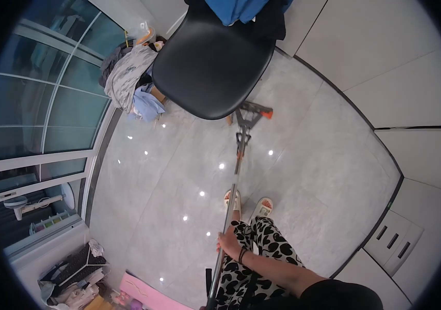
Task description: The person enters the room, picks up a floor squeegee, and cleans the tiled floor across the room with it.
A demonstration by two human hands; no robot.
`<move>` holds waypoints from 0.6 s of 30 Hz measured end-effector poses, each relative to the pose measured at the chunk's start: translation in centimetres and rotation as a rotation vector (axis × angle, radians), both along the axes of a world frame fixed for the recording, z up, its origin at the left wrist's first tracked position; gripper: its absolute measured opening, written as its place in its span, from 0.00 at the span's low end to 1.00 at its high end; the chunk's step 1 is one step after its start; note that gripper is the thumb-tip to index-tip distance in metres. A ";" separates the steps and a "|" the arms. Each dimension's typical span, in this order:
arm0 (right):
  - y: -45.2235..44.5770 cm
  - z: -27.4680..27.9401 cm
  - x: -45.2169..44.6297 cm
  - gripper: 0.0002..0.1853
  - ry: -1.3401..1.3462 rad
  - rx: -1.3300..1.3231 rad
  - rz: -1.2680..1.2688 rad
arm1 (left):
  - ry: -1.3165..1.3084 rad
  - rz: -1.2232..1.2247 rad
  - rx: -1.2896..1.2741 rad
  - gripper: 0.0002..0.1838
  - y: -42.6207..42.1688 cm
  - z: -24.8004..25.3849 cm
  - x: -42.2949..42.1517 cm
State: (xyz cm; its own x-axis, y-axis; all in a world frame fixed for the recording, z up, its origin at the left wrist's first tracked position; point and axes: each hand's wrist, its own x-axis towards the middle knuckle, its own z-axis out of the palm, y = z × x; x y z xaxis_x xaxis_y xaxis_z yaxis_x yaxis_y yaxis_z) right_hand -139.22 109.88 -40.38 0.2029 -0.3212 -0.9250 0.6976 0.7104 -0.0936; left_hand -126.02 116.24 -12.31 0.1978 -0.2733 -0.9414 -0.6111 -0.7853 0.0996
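Observation:
My right hand (228, 243) is closed around the metal pole of a mop (230, 209), with dark bands on the wrist. The pole slants from the bottom edge of the head view up to a grey and orange mop head (250, 114). That head is on the floor by the front edge of a black chair (212, 62), which partly covers it. My left hand does not show; the pole's upper end runs down to the bottom edge.
Clothes (127, 77) are heaped left of the chair, beside a glass door (45, 93). Blue cloth (236, 10) lies on the chair. White cabinets (385, 62) line the right. A pink board (148, 294) and a cluttered bin (70, 284) stand lower left. The tiled floor (313, 170) is glossy.

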 end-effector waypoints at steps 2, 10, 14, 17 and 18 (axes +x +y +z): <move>-2.5 -1.9 -1.9 0.12 0.050 -0.104 0.161 | 0.046 0.122 0.000 0.17 -1.8 -1.3 -3.9; -10.1 -4.8 -12.4 0.17 0.640 -0.244 0.506 | 0.410 -0.037 -0.188 0.13 5.6 -18.2 -8.2; -1.7 -5.2 -6.6 0.15 0.459 -0.258 0.351 | 0.274 0.060 -0.024 0.19 -0.5 -3.2 -10.0; 2.2 0.2 -2.0 0.17 0.235 -0.034 0.431 | 0.357 0.047 -0.042 0.18 1.5 -0.9 -5.2; 3.5 5.0 -1.4 0.16 0.285 -0.017 0.218 | 0.316 -0.021 -0.025 0.17 2.6 -1.0 -2.6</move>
